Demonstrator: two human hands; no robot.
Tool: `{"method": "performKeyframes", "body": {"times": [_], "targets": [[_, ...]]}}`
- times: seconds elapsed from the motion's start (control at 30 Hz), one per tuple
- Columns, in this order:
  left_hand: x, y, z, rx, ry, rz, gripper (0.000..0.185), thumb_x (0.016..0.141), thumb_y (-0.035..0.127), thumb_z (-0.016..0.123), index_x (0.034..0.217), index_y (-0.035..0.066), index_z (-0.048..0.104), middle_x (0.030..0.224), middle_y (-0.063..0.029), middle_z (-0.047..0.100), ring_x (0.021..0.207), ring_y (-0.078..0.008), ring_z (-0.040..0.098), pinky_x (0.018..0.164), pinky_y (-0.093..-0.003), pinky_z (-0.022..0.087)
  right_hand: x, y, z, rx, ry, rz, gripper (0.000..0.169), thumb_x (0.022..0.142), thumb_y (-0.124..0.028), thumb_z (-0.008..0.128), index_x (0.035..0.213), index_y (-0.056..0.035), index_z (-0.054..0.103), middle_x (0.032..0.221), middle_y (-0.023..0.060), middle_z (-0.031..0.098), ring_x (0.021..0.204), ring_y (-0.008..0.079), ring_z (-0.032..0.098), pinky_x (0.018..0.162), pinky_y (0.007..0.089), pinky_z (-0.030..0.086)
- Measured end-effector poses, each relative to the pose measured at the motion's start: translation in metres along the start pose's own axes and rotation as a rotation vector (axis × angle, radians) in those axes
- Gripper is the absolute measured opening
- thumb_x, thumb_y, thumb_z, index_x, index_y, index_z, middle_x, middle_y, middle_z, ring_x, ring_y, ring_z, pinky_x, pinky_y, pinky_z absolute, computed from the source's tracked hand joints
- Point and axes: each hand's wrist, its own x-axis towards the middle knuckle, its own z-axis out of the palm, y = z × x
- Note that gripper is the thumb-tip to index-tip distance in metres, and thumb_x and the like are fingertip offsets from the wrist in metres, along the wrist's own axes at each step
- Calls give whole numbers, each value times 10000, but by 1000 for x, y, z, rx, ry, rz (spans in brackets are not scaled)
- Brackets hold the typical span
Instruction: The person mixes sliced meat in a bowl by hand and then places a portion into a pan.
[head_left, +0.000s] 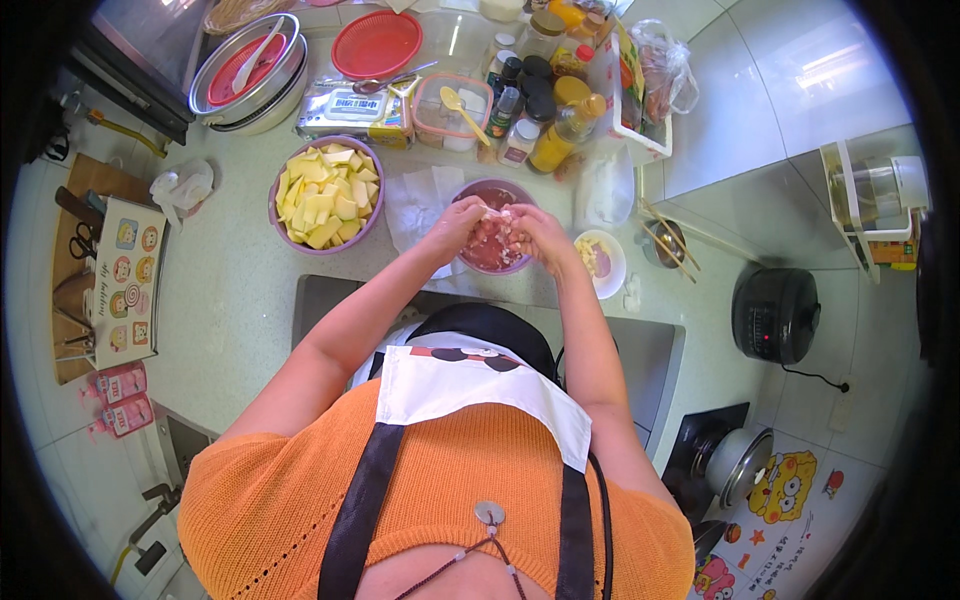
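Over a purple bowl (504, 270) on the counter, my left hand (459, 223) and my right hand (543, 236) come together at the fingertips. Between them is a piece of pale pink raw meat (495, 219), gripped from both sides. Reddish liquid (491, 259) with bits of meat lies in the bowl below. Crumpled white paper (421, 199) lies left of this bowl. Close to my right wrist stands a small white dish (619, 270) with chopped yellowish pieces, perhaps garlic, and something pinkish. Farther left, another purple bowl (276, 225) is heaped with pale yellow-green vegetable slices (326, 195).
Seasoning bottles (519, 142), a wet-wipes pack (352, 112) and a red plastic basket (377, 43) line the back. Chopsticks (679, 259) rest across a metal cup (664, 244). A black electric cooker (775, 315) stands right; a knife holder (127, 281) stands left.
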Motion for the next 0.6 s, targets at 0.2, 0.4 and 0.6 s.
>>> {"method": "performKeyframes", "body": {"times": [0.2,0.4,0.6], "targets": [[-5,2,4,-60,29,35,128,869,145,440,788,83,518,667,-17,548,513,-75,484,455,-198,383,3,1,1,9,22,9,315,812,-83,507,1122,-32,526,865,52,594,664,120,589,581,225,509],[-4,-4,5,-129,76,45,105,858,118,444,819,67,527,692,-31,554,544,-94,508,475,-209,412,2,3,1,3,28,24,297,810,-128,543,1103,-82,548,806,11,583,645,94,569,586,228,502],[-15,8,10,263,63,115,123,808,72,484,912,31,534,825,-65,572,655,-115,550,577,-244,458,-7,-1,3,-157,72,-132,260,802,-109,563,1057,-53,572,870,20,605,707,78,567,613,216,483]]}}
